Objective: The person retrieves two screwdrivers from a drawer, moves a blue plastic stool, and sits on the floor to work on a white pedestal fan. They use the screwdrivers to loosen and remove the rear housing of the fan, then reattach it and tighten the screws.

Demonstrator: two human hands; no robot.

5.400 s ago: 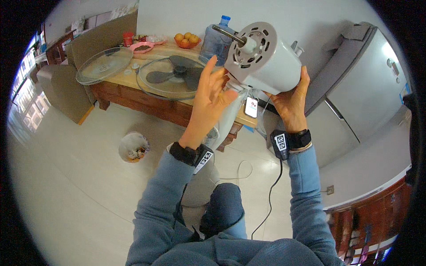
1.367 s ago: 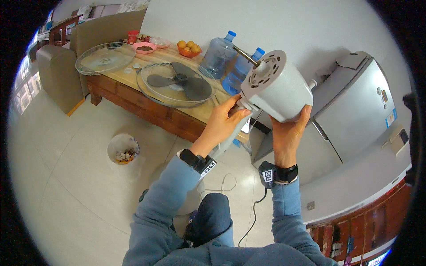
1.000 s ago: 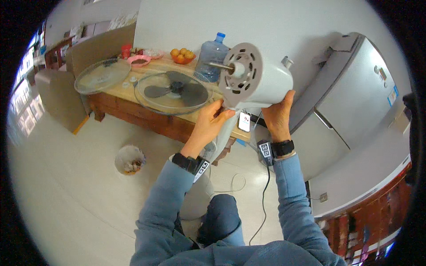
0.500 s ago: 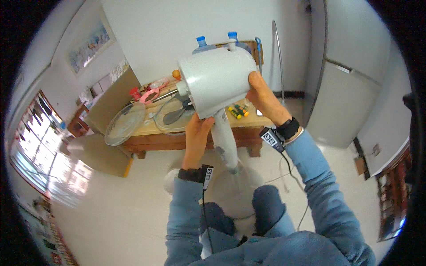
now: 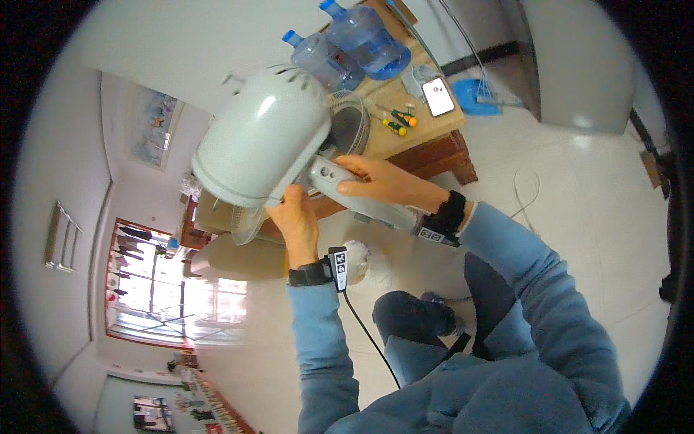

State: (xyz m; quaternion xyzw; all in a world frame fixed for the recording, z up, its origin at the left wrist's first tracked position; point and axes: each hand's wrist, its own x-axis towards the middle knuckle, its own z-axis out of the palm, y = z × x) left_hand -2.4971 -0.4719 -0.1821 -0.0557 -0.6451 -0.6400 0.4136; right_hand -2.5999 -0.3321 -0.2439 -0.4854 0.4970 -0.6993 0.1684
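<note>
A pale electric fan without its front guard is tilted to the left, its rounded motor housing [image 5: 267, 137] facing me. Its neck [image 5: 376, 206] slants down to the right. My right hand [image 5: 383, 182] is wrapped round the neck just below the housing, thumb on the side near two round holes. At the lower edge of the housing, my left hand [image 5: 295, 220] is closed with its thumb up; its other fingers are partly hidden behind the fan. Black bands with small devices sit on both wrists. The fan's base is hard to make out.
Behind the fan, a wooden table [image 5: 441, 134] bears two blue water jugs [image 5: 369, 43], a phone [image 5: 437, 96], yellow-and-green screwdrivers [image 5: 396, 126] and a round wire fan guard [image 5: 354, 119]. A loose cable [image 5: 524, 192] lies on the floor. A fridge [image 5: 585, 65] stands at the right.
The fan has swung and tilted to the left, showing the rounded back of its housing. My right hand has moved from the housing down to the neck. The view has turned.
</note>
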